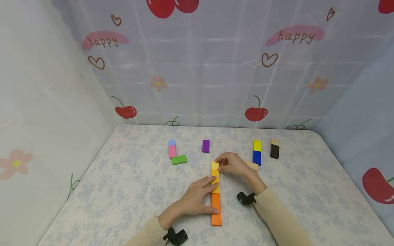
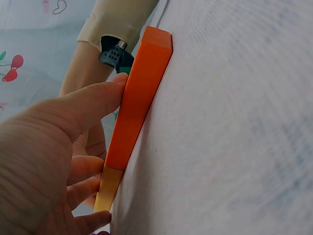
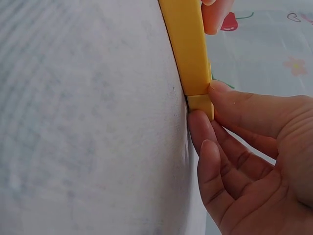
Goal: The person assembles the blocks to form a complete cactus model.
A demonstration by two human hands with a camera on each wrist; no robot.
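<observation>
An orange block [image 1: 216, 210], a longer yellow block [image 1: 215, 181] and a small light-yellow block [image 1: 215, 165] lie end to end in a line on the table. My left hand [image 1: 197, 196] rests across the line with fairly straight fingers. Its fingertips touch the yellow block and its thumb the orange one, also seen in the left wrist view. At the far end my right hand [image 1: 235, 164] pinches the small light-yellow block between thumb and fingers. In the right wrist view, the thumb [image 3: 244, 105] lies by the joint between the two yellow blocks.
Blue-and-pink blocks [image 1: 172, 151] stand by a green block [image 1: 179, 160] at the back left. A purple block [image 1: 206, 146] lies behind the line. To the right are a beige block [image 1: 253, 166], yellow and blue blocks [image 1: 257, 158], and a dark block [image 1: 275, 151] with pale pieces.
</observation>
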